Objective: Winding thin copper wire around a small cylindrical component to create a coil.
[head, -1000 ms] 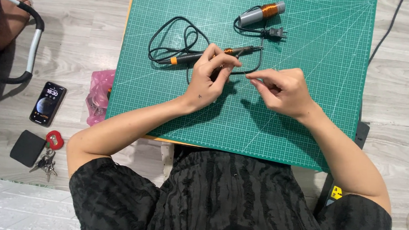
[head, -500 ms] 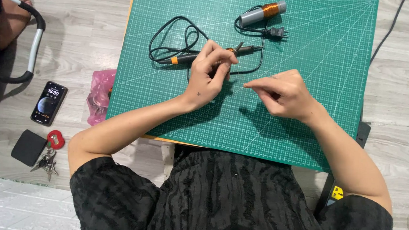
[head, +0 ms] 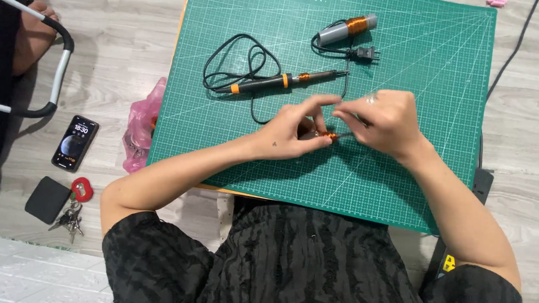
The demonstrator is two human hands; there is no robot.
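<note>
As fingers point(head: 317, 108) pinch, coil point(head: 327, 135) held.

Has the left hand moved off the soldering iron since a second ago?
Yes. The left hand has come toward the person, off the soldering iron, which lies in place on the green mat; it now pinches a small copper coil.

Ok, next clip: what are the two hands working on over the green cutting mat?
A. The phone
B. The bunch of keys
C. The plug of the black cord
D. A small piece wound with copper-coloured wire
D: the left hand and the right hand meet over the cutting mat, pinching a small piece wound with copper-coloured wire between their fingertips; the soldering iron lies untouched behind them.
</note>
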